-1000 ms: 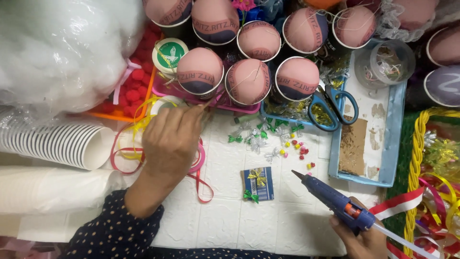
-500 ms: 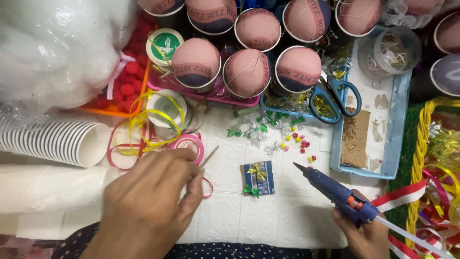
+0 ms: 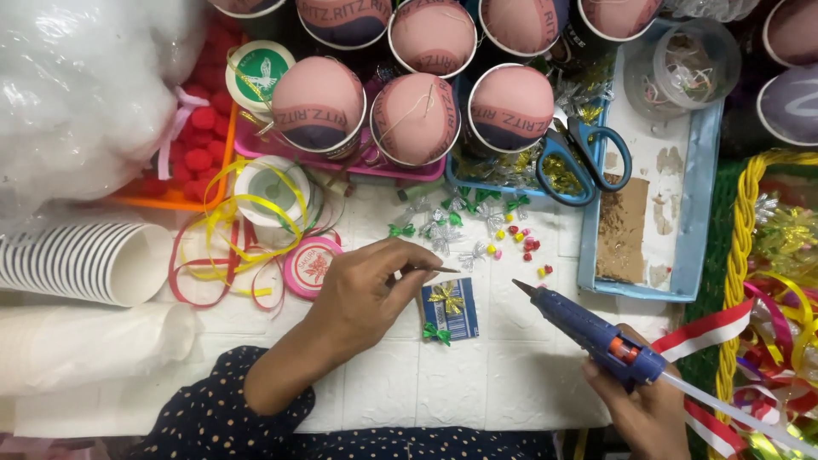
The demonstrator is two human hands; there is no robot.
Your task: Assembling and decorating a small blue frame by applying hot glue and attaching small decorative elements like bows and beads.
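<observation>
Blue glue gun (image 3: 588, 328) still gripped in right hand (image 3: 648, 413); left hand (image 3: 366, 294), now beside small gift box (image 3: 449, 309), pinching thin stick (image 3: 430, 269).

Right hand (image 3: 652, 413) (bottom edge) and top cups (image 3: 345, 17) cropped.

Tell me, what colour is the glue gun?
The glue gun in the right hand is blue with an orange trigger, seen in the head view.

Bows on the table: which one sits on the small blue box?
The gold bow, on top of the box beside the left hand. A green bow is at its lower edge; the others lie loose farther up.
</observation>
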